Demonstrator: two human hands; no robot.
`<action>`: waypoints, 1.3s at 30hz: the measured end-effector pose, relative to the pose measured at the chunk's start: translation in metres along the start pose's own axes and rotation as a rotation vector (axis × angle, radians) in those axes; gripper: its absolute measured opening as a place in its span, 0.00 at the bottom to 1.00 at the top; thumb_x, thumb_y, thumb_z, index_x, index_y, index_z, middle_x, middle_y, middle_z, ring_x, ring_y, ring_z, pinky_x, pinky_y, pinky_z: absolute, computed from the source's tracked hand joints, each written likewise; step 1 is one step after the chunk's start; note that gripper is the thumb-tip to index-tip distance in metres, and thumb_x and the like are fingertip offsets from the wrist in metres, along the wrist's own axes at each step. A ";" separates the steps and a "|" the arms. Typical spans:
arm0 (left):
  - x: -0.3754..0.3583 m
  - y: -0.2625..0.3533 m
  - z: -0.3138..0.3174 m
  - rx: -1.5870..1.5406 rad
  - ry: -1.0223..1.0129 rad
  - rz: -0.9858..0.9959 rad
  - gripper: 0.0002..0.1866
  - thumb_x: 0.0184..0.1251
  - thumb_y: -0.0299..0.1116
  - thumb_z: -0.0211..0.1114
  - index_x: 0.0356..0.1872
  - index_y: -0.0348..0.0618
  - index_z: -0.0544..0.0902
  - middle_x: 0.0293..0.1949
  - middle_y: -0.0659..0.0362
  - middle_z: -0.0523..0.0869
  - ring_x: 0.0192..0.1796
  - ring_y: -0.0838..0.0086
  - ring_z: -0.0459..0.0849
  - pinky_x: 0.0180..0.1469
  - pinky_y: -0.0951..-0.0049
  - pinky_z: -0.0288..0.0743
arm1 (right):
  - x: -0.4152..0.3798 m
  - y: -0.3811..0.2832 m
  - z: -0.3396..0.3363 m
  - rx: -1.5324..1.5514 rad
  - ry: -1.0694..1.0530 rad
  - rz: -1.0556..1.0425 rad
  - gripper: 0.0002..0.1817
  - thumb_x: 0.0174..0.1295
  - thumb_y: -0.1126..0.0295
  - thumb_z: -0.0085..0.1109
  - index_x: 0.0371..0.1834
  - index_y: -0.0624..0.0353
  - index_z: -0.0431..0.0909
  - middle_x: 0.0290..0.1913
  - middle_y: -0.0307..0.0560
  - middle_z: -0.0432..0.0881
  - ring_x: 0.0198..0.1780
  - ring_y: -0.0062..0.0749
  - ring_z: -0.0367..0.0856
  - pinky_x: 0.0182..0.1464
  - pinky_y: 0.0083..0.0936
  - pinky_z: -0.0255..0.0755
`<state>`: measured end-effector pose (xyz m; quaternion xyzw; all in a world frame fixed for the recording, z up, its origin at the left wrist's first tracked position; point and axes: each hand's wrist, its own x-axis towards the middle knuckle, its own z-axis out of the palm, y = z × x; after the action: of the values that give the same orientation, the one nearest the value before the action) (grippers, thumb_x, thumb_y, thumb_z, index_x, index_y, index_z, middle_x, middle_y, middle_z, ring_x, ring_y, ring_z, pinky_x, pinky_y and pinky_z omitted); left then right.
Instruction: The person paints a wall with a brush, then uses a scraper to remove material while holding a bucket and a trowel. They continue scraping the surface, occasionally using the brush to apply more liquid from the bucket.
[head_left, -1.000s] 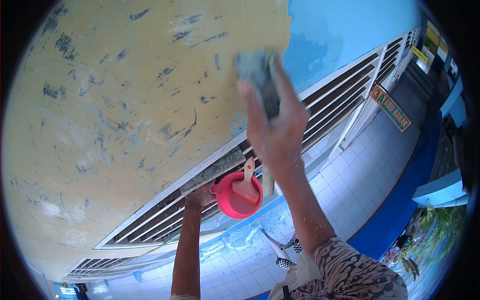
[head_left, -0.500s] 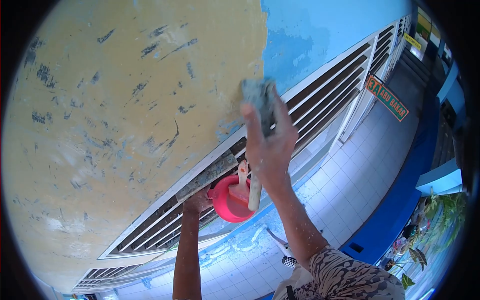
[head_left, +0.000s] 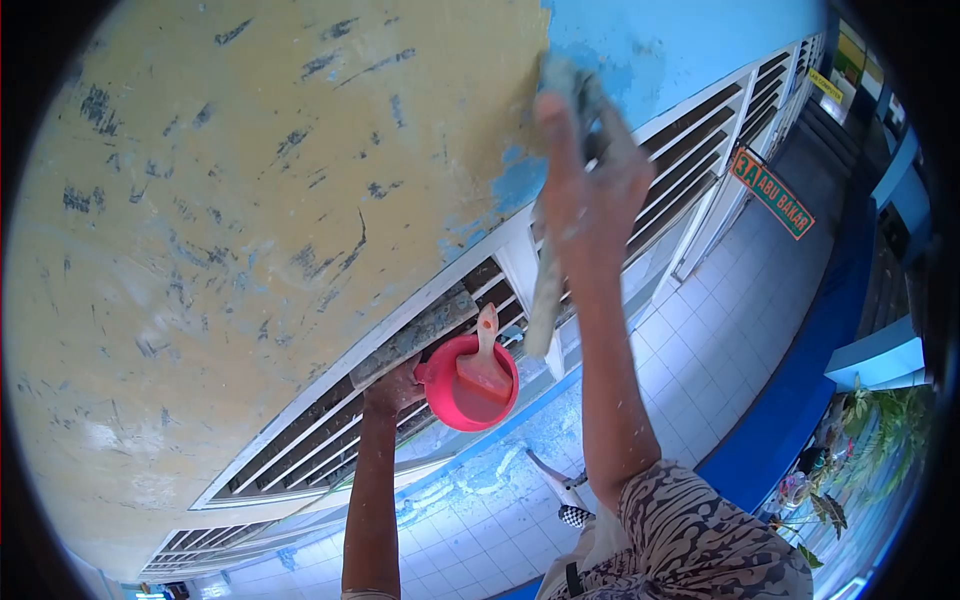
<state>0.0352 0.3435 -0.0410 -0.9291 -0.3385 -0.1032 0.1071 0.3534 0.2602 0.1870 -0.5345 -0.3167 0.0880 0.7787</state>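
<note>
My right hand [head_left: 595,195], blurred by motion, is closed on a putty-smeared scraper [head_left: 545,305]. Its pale handle sticks out below the hand, and its grey head is up against the wall where yellow paint meets blue. Lower down, my left hand [head_left: 393,388] grips a pink plastic dipper [head_left: 436,395] at its side; the fingers are partly hidden. A wide paintbrush [head_left: 486,365] leans in the dipper, bristles down in pinkish liquid, handle up. Just above my left hand, a long, grey-smeared flat piece [head_left: 415,338] lies along the louvres.
The yellow wall [head_left: 250,220] has dark scuffs and patches, with blue paint [head_left: 690,50] at the upper right. White window louvres [head_left: 300,465] run diagonally below it. A door sign [head_left: 773,193] juts out at the right above the tiled floor [head_left: 690,370]. Plants [head_left: 880,440] stand lower right.
My right hand and the scraper have moved up and to the right along the wall, toward the blue paint. My left hand still holds the dipper at nearly the same place.
</note>
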 end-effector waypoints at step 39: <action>-0.004 -0.009 0.015 -0.030 -0.125 -0.042 0.51 0.44 0.72 0.69 0.70 0.56 0.75 0.72 0.53 0.71 0.75 0.50 0.64 0.77 0.42 0.52 | 0.008 0.005 -0.010 -0.044 -0.036 -0.059 0.35 0.69 0.54 0.63 0.64 0.80 0.71 0.41 0.60 0.88 0.40 0.35 0.89 0.45 0.27 0.81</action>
<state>0.0276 0.3520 -0.0552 -0.9278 -0.3626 -0.0522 0.0698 0.3660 0.2585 0.1831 -0.5403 -0.3483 0.0676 0.7630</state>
